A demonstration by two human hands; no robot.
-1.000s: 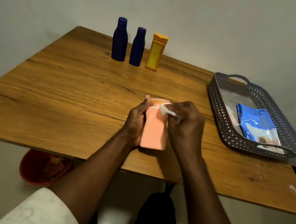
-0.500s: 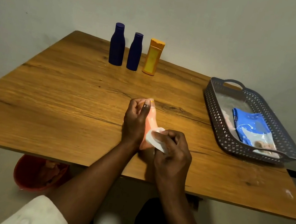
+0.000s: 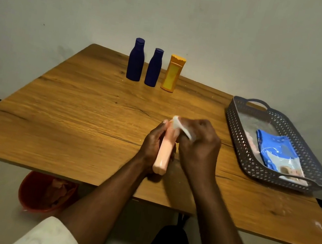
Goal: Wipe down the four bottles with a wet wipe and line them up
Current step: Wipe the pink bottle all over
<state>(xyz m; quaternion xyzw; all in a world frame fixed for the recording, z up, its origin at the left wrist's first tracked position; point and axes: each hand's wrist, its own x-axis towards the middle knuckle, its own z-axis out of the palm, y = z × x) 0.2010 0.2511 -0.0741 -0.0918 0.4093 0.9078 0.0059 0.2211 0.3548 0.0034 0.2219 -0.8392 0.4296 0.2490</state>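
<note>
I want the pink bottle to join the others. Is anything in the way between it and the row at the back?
Nothing visible is. The pink bottle is held in the left hand while the right hand wipes it with the wet wipe. Only bare table lies between it and the spot beside the yellow bottle.

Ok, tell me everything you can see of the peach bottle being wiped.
The peach bottle is a slim, pale peach-pink container, smooth and plastic-looking, with no label visible on the side shown. It is tilted, its base toward the camera and its top pointing away, above the wooden table. The left hand grips its body from the left. The right hand presses a white wet wipe against its top, hiding the cap.
</note>
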